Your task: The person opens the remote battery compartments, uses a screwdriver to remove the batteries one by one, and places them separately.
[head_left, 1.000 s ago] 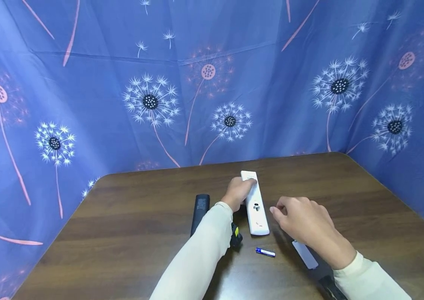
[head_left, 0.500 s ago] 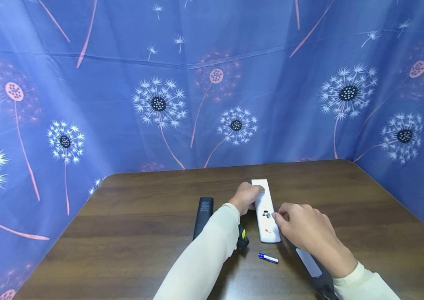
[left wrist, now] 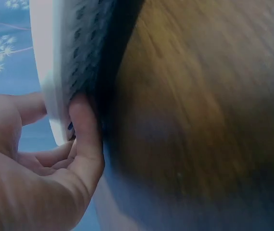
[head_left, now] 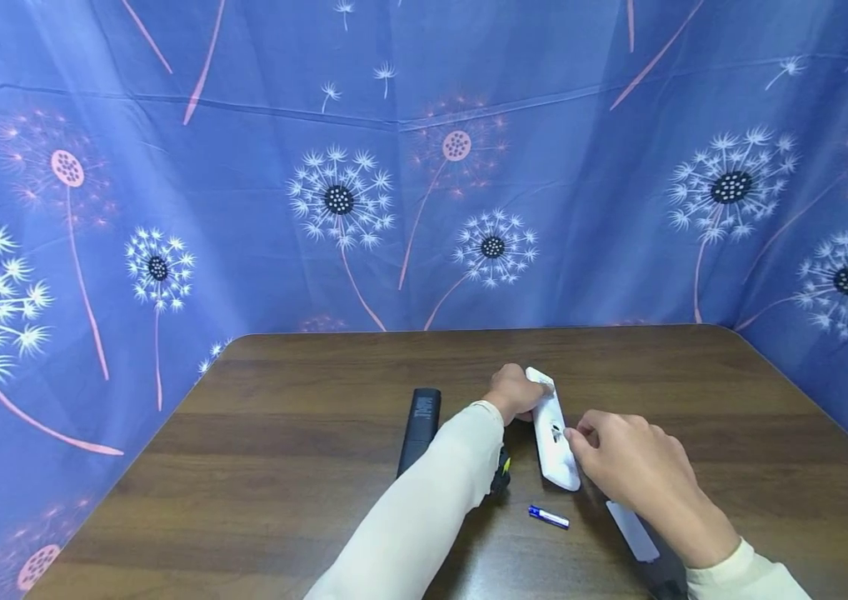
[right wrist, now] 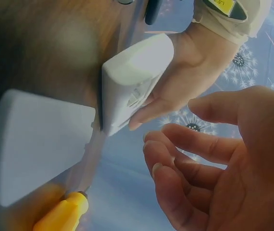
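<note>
My left hand [head_left: 514, 392] pinches the far end of a white remote control [head_left: 553, 446]. The remote is tilted, its back with the small battery opening facing right. In the left wrist view, the fingertips lie against its button side [left wrist: 86, 43]. My right hand [head_left: 637, 462] hovers beside the remote's near half. In the right wrist view, that hand's fingers are loosely bent, with the thumb apart and nothing between them. A blue-and-white battery [head_left: 548, 517] lies on the table in front of the remote. A pale battery cover [right wrist: 45, 139] lies beneath the right forearm.
A black remote control [head_left: 420, 427] lies left of the left forearm, partly covered by the sleeve. A yellow-handled tool [right wrist: 65, 214] shows at the bottom of the right wrist view. The brown wooden table [head_left: 281, 467] ends at a blue dandelion-print curtain [head_left: 244, 208].
My left hand has tipped the white remote from lying nearly flat. My right hand came close to its opening and stays beside it. The whole head view has shifted.
</note>
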### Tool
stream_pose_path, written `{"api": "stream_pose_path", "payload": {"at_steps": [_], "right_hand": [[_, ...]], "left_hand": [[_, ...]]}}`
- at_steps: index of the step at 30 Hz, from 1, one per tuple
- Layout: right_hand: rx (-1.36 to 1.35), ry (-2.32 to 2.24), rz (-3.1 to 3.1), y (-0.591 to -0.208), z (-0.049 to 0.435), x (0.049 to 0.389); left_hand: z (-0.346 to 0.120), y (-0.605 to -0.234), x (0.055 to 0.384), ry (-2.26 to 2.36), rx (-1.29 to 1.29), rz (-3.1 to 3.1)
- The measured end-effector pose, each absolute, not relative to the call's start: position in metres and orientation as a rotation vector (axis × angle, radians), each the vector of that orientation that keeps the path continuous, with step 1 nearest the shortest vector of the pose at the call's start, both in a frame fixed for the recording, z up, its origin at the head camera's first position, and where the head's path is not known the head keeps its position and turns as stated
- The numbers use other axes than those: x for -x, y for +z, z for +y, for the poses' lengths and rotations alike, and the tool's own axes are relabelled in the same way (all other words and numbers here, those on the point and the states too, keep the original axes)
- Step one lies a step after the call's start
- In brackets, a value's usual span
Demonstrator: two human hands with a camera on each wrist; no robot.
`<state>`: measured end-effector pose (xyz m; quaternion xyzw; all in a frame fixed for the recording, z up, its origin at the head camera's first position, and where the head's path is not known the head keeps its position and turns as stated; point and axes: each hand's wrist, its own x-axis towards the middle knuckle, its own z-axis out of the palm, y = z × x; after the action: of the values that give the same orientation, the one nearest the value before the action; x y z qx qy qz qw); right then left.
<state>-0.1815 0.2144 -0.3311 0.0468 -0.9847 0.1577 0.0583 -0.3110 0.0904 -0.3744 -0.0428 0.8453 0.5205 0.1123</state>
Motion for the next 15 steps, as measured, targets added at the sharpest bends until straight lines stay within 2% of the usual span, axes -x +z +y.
{"api": "stream_pose_path", "payload": {"at_steps": [7, 15], "right_hand": [[-0.167, 0.513, -2.967, -0.331, 0.209, 0.183], [-0.172, 0.511, -2.979, -0.335, 0.208, 0.181]], "left_hand": [[0.085, -0.366, 0.310, 1.266, 0.077, 2.663], [0.081, -0.364, 0.306, 1.256, 0.085, 2.638]]}}
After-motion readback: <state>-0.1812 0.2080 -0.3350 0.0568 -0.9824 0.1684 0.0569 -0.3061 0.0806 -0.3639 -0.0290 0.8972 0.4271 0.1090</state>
